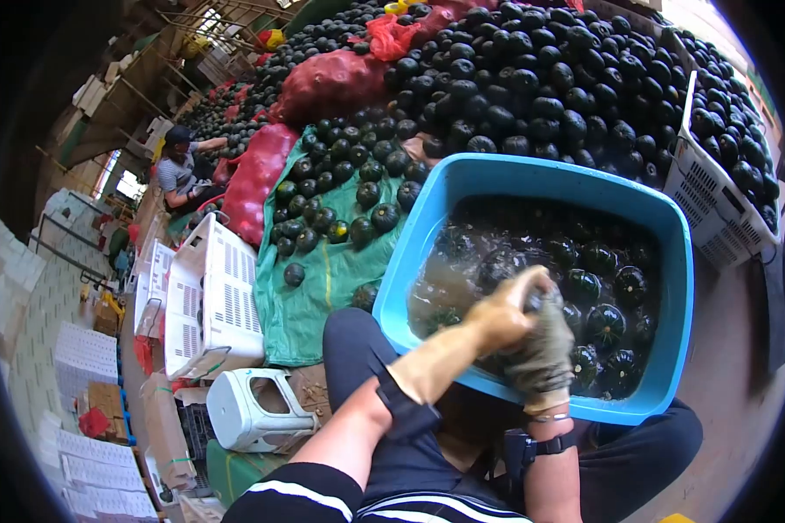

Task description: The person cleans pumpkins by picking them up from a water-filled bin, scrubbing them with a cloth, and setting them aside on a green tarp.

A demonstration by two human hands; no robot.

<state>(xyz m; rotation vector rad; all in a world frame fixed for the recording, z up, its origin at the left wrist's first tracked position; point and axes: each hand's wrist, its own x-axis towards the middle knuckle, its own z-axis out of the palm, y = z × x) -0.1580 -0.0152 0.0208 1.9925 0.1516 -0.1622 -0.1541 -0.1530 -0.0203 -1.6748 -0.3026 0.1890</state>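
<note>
Dark green round squashes (605, 325) float in brownish water inside a large blue tub (549, 172) in front of me. Over the tub's near side, my left hand (500, 315) wears a tan rubber glove, its fingers curled. Right beside it, my right hand (541, 353) has on a dirty grey-green knit glove and is closed too. The two hands meet, with a small dark patch showing between them. Most of whatever they grip is hidden, so its kind cannot be made out. Ripples and splashes stir the water just behind the hands.
A big heap of squashes (532, 78) rises behind the tub. More lie on a green sheet (323, 279), near red mesh sacks (257, 179). White crates (214, 301) and a stool (257, 410) stand left; a filled crate (711, 196) stands right. A person (180, 174) sits far left.
</note>
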